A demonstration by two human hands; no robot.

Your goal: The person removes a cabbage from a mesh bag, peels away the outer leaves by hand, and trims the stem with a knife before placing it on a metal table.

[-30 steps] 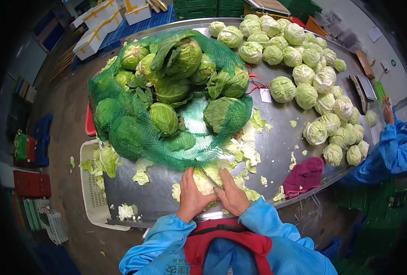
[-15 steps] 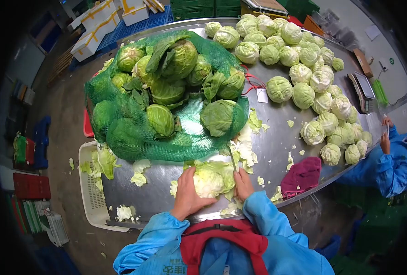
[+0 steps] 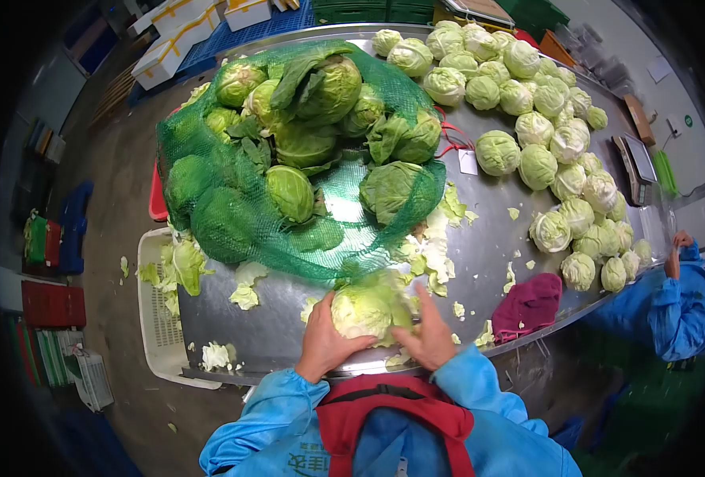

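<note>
A pale green cabbage (image 3: 360, 310) rests at the table's near edge, its upper right leaves blurred. My left hand (image 3: 326, 338) is wrapped round its left side, thumb across the front. At the right side, my right hand (image 3: 428, 335) grips the cabbage with the thumb at its lower edge and the forefinger raised, slightly smeared. Whether a knife is still in that hand cannot be made out. Just beyond lies a green mesh bag (image 3: 289, 258), spread open around several untrimmed cabbages (image 3: 290, 193) with darker leaves. Torn leaves (image 3: 430, 253) lie beside the cabbage.
Many trimmed cabbages (image 3: 535, 167) cover the metal table's right side. A maroon cloth (image 3: 527, 306) lies at the near right edge. A white basket (image 3: 158, 342) with leaves stands left. A scale (image 3: 635, 168) and another person in a blue sleeve (image 3: 678, 310) are at far right.
The knife seen upright in my right hand is no longer visible. That hand has opened wider and moved slightly down along the cabbage. The whole view has shifted a little.
</note>
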